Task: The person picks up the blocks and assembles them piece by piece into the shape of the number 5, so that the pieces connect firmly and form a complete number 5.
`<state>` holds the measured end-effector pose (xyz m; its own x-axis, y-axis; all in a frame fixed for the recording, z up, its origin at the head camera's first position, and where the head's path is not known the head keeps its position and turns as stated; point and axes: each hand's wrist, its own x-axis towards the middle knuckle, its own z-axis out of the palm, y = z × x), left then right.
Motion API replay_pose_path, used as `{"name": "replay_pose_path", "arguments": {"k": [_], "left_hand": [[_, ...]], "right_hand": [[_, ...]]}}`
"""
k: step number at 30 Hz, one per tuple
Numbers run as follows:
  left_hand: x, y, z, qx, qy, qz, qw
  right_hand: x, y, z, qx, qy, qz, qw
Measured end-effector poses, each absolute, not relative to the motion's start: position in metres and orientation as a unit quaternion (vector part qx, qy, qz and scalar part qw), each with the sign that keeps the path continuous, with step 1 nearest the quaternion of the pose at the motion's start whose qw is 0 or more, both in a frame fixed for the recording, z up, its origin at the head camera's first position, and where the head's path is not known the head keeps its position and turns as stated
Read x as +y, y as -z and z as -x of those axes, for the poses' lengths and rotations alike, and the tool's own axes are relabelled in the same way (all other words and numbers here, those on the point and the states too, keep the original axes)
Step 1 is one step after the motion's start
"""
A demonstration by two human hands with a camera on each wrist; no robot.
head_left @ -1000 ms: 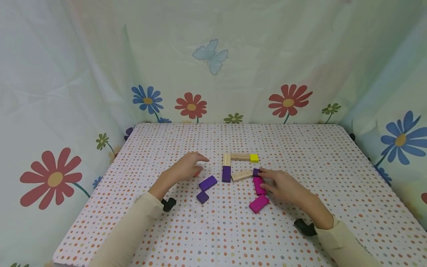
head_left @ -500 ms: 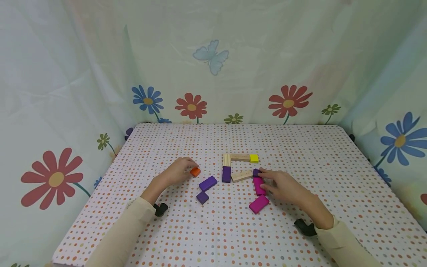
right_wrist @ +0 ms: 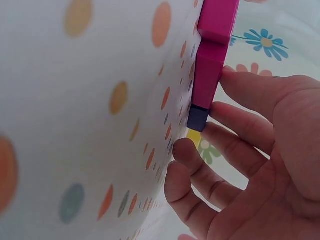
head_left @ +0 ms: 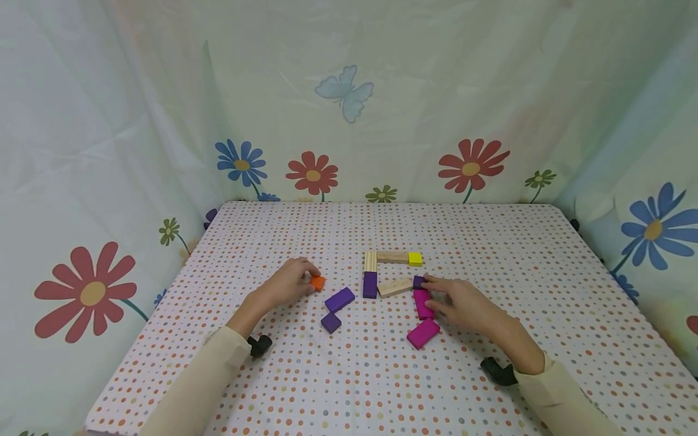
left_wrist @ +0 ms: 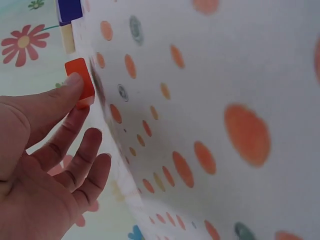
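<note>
My left hand (head_left: 289, 283) pinches a small orange block (left_wrist: 80, 82) between thumb and index finger, low over the table; its other fingers curl loosely. My right hand (head_left: 466, 304) rests its fingertips against a small dark purple block (right_wrist: 198, 118) and its thumb against a magenta block (right_wrist: 208, 75) adjoining it. Another magenta block (head_left: 423, 333) lies at the near end of that row. A slanted natural wood block (head_left: 395, 287) runs from the dark purple block toward an upright line of a purple block (head_left: 369, 284) and a striped wood block (head_left: 371, 261).
At the far end, a wood block (head_left: 392, 257) lies in line with a yellow block (head_left: 415, 259). Between my hands are a loose purple block (head_left: 340, 300) and a smaller purple block (head_left: 331, 322). The dotted tabletop (head_left: 349, 387) ends at a flowered curtain (head_left: 403, 91).
My left hand has drawn back to the left and taken hold of the orange block, which now tilts in its fingers. My right hand has stayed in place.
</note>
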<state>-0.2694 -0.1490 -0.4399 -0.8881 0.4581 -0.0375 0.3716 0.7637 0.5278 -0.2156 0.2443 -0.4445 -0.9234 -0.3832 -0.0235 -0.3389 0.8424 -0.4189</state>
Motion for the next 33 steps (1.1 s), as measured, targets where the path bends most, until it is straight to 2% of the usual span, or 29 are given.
{"name": "replay_pose_path", "arguments": {"k": [7, 19, 33], "left_hand": [[-0.141, 0.432, 0.255, 0.922, -0.284, -0.252, 0.071], [-0.104, 0.429, 0.224, 0.897, -0.285, -0.314, 0.125], [-0.083, 0.443, 0.201, 0.895, -0.222, -0.363, 0.133]], "right_hand": [[0.244, 0.442, 0.214, 0.960, 0.209, 0.181, 0.055], [0.243, 0.439, 0.212, 0.956, 0.221, 0.187, 0.054], [0.243, 0.440, 0.213, 0.955, 0.225, 0.185, 0.061]]}}
